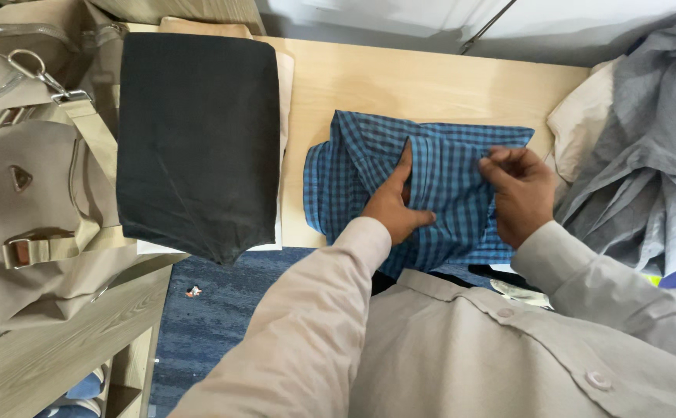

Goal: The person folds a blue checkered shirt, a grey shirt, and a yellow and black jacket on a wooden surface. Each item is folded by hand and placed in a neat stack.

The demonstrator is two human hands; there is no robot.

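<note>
Head view, looking down. Work surface: light wooden table, smooth, pale grain, its near edge ending above a strip of dark blue carpet; a small scrap of litter lies on that carpet. At the far edge of the table the room shows a pale wall or panel with a thin dark rod crossing it at a slant. A blue checked shirt, partly folded, lies flat on the table right of centre, its near edge hanging over the table edge toward the person. Left hand rests flat on the shirt's middle, fingers extended and pressing the cloth down, nothing clasped. Right hand is curled, fingertips pinching a fold of the shirt at its right side. Both sleeves are beige, matching the buttoned garment on the torso below. Left of the shirt, well apart from it, a folded black cloth lies on top of a cream folded piece, whose edge shows along its right side. Further left, a beige bag with metal clasps and strap sits on a lower grey wooden shelf unit. At the right table end, a heap of grey clothing lies over a cream item, near the shirt but not touching it.
</note>
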